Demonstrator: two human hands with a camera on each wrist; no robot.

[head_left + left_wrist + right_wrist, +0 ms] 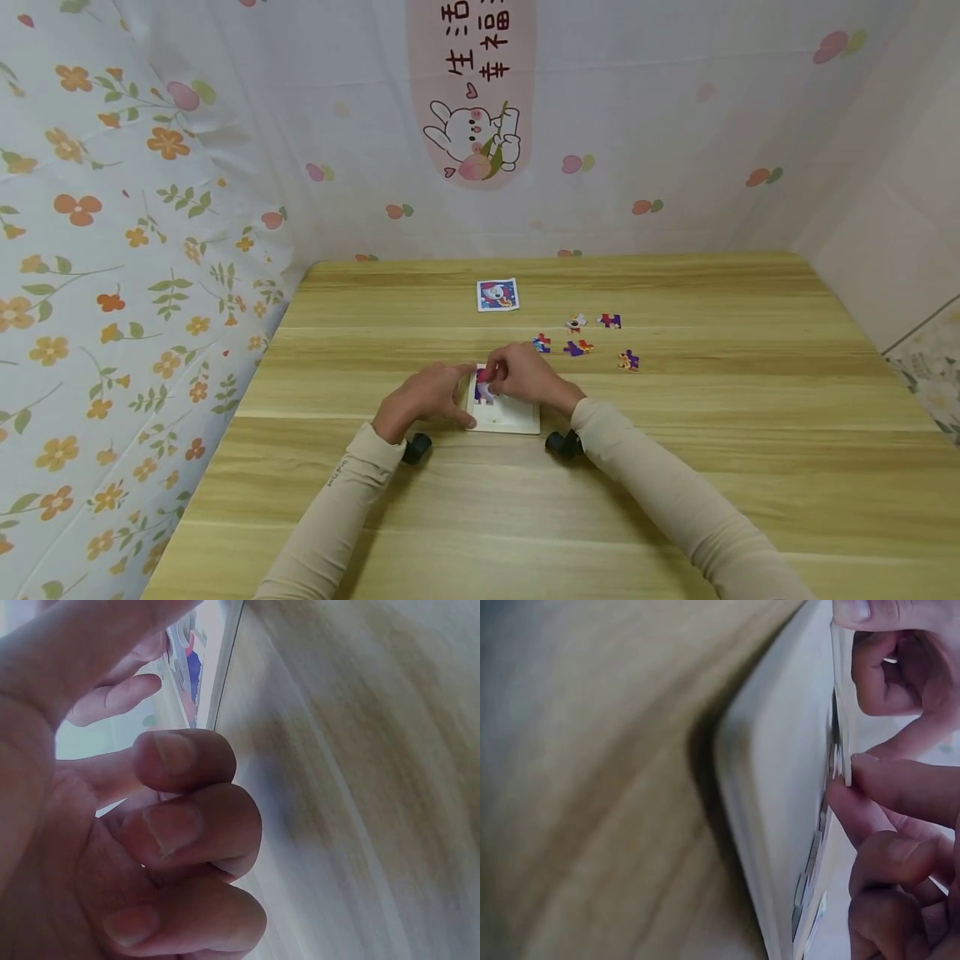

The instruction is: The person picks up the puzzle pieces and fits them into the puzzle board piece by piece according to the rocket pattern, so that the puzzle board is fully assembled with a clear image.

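Note:
A small white puzzle tray (513, 418) lies on the table before the person, with joined pieces (482, 395) along its upper left. The left hand (431, 393) steadies the tray's left side, thumb at the lower corner and a forefinger at the upper one; its other fingers (199, 829) curl in beside the tray edge. Over the tray's upper part, the right hand (525, 372) pinches a puzzle piece between thumb and forefinger. Seen edge-on in the right wrist view, that puzzle piece (845, 754) tilts just above the tray surface. Its printed face is mostly covered by fingers.
Several loose puzzle pieces (577, 347) lie to the upper right of the tray. Farther back is a square picture card (498, 295) with a printed character. The wooden table (712, 467) meets a patterned cloth (337, 150) behind and at left.

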